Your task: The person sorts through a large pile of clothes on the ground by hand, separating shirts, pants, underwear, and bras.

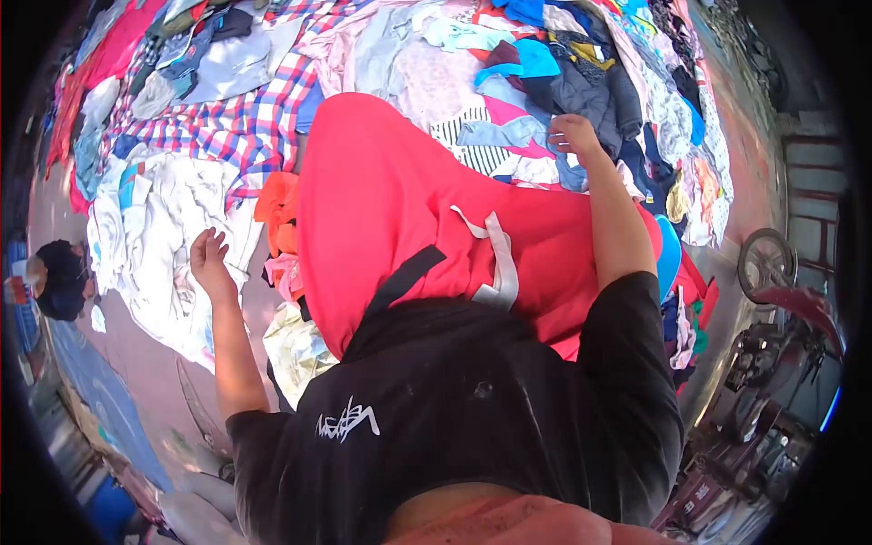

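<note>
While a red garment (381, 200) fills centre frame, left hand (209, 259) hovers open, empty, over white clothes (154, 227); right hand (574, 134) apparently grips blue fabric (509, 134), upper right.

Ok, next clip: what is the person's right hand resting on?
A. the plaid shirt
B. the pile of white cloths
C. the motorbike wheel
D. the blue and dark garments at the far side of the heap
D: the right hand lies with fingers curled on the blue and dark garments, beyond the red garment; the left hand is open by the white cloths.
</note>
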### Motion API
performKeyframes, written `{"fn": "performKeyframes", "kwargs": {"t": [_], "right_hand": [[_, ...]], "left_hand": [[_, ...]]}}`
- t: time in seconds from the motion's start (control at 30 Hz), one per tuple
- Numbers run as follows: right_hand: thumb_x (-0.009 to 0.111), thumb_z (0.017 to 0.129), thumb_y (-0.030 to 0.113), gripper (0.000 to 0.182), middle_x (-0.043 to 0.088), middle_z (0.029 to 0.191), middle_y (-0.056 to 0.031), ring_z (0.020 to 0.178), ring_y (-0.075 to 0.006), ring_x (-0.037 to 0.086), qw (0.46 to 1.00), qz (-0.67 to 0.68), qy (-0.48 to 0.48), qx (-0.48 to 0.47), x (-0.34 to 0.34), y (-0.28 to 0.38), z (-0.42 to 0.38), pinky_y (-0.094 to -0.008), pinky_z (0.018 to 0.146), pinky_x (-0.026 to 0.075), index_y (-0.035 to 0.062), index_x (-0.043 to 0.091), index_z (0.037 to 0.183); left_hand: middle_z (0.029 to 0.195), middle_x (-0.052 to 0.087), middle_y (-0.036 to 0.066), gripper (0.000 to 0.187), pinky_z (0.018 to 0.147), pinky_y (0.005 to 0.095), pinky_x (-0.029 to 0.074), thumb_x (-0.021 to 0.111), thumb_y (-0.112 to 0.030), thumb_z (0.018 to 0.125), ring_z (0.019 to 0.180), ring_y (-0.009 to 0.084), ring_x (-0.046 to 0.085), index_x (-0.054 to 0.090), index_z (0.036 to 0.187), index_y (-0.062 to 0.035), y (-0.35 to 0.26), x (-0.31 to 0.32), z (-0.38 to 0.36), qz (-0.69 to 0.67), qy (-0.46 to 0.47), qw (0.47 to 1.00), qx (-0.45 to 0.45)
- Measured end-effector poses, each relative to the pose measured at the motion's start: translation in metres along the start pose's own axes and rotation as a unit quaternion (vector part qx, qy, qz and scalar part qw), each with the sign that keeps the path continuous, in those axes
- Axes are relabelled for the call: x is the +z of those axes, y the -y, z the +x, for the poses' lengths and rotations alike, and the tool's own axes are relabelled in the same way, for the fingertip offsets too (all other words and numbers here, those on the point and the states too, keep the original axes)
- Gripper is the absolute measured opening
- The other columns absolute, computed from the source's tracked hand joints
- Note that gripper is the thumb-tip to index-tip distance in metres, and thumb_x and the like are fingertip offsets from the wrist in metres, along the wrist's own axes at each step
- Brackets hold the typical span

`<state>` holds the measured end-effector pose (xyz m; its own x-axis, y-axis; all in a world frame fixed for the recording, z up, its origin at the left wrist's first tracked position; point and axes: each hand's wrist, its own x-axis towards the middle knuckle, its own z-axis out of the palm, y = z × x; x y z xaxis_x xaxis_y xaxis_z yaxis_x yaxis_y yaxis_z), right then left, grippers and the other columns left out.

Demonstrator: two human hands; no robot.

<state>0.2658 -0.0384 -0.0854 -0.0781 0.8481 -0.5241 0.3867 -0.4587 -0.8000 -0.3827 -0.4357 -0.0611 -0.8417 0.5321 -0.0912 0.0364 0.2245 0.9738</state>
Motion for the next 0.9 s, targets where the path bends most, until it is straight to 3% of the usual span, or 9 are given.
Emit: {"fn": "performKeyframes", "kwargs": {"t": [0.2, 0.43, 0.53, 0.57, 0.63, 0.7, 0.8, 0.83, 0.9], "right_hand": [[0.063, 0.088, 0.014, 0.02, 0.072, 0.094, -0.0081, 0.074, -0.02, 0.073, 0.99, -0.016, -0.079, 0.119, 0.003, -0.078, 0.029, -0.0323, 0.054, 0.055, 0.0035, 0.07, 0.104], [0.06, 0.088, 0.013, 0.021, 0.074, 0.093, -0.0126, 0.07, -0.0252, 0.073, 0.947, -0.204, -0.007, 0.247, 0.038, -0.214, 0.098, -0.0392, 0.054, 0.056, 0.0001, 0.068, 0.103], [0.059, 0.084, 0.013, 0.027, 0.075, 0.089, -0.0174, 0.065, -0.0274, 0.073, 0.919, -0.303, -0.008, 0.252, 0.052, -0.252, 0.106, -0.041, 0.058, 0.058, -0.0019, 0.07, 0.104], [0.058, 0.082, 0.014, 0.027, 0.073, 0.103, -0.0243, 0.097, -0.0374, 0.072, 0.924, -0.302, -0.052, 0.23, 0.054, -0.267, 0.107, -0.0452, 0.087, 0.056, -0.0032, 0.073, 0.096], [0.058, 0.081, 0.013, 0.029, 0.071, 0.107, -0.0256, 0.103, -0.0396, 0.069, 0.93, -0.274, -0.128, 0.207, 0.053, -0.256, 0.098, -0.0475, 0.09, 0.054, -0.0019, 0.073, 0.1], [0.064, 0.08, 0.015, 0.035, 0.07, 0.117, -0.0188, 0.111, -0.0359, 0.066, 0.922, -0.287, -0.164, 0.203, 0.054, -0.246, 0.096, -0.044, 0.095, 0.053, 0.0066, 0.07, 0.114], [0.064, 0.083, 0.018, 0.037, 0.067, 0.124, -0.0181, 0.112, -0.035, 0.066, 0.931, -0.291, -0.188, 0.113, 0.066, -0.228, 0.097, -0.0443, 0.095, 0.052, 0.0072, 0.068, 0.118], [0.064, 0.086, 0.024, 0.038, 0.062, 0.131, -0.0186, 0.115, -0.035, 0.064, 0.934, -0.322, -0.139, 0.071, 0.07, -0.233, 0.099, -0.0452, 0.096, 0.052, 0.0057, 0.066, 0.12], [0.065, 0.087, 0.029, 0.041, 0.065, 0.126, -0.0199, 0.113, -0.0361, 0.066, 0.905, -0.396, -0.072, 0.14, 0.089, -0.235, 0.084, -0.0463, 0.094, 0.053, 0.0046, 0.066, 0.119]], "left_hand": [[0.115, 0.07, 0.013, 0.018, 0.084, 0.0285, 0.053, 0.056, -0.009, 0.102, 0.102, 0.0176, 0.069, 0.063, 0.114, 0.0018, -0.213, 0.257, -0.04, -0.061, 0.297, 0.928, 0.214], [0.099, 0.072, 0.007, 0.017, 0.075, 0.0257, 0.051, 0.061, -0.012, 0.098, 0.086, 0.0112, 0.067, 0.066, 0.111, -0.0018, -0.26, 0.453, -0.114, -0.032, 0.535, 0.815, 0.22], [0.094, 0.071, 0.012, 0.022, 0.073, 0.0313, 0.052, 0.065, -0.017, 0.094, 0.083, 0.0173, 0.068, 0.067, 0.109, -0.0015, -0.241, 0.496, -0.115, 0.056, 0.576, 0.788, 0.212], [0.095, 0.071, 0.014, 0.023, 0.074, 0.0335, 0.053, 0.065, -0.018, 0.094, 0.083, 0.0204, 0.069, 0.067, 0.109, -0.0011, -0.235, 0.504, -0.11, 0.102, 0.573, 0.769, 0.264], [0.097, 0.07, 0.017, 0.025, 0.075, 0.0379, 0.053, 0.065, -0.019, 0.093, 0.085, 0.0264, 0.07, 0.066, 0.109, -0.0004, -0.22, 0.511, -0.098, 0.196, 0.562, 0.719, 0.358], [0.099, 0.069, 0.018, 0.026, 0.076, 0.0404, 0.053, 0.065, -0.02, 0.092, 0.087, 0.0303, 0.07, 0.066, 0.108, 0.0003, -0.219, 0.514, -0.096, 0.198, 0.568, 0.732, 0.321], [0.099, 0.069, 0.018, 0.026, 0.076, 0.0411, 0.053, 0.065, -0.021, 0.092, 0.088, 0.0321, 0.07, 0.066, 0.106, 0.0012, -0.222, 0.523, -0.09, 0.194, 0.562, 0.741, 0.313], [0.098, 0.069, 0.018, 0.026, 0.077, 0.0408, 0.053, 0.065, -0.021, 0.092, 0.088, 0.0321, 0.07, 0.065, 0.105, 0.0015, -0.222, 0.524, -0.089, 0.191, 0.558, 0.744, 0.314], [0.098, 0.069, 0.019, 0.026, 0.076, 0.0409, 0.053, 0.065, -0.021, 0.092, 0.087, 0.033, 0.069, 0.065, 0.105, 0.0014, -0.222, 0.526, -0.088, 0.198, 0.557, 0.744, 0.311]]}}
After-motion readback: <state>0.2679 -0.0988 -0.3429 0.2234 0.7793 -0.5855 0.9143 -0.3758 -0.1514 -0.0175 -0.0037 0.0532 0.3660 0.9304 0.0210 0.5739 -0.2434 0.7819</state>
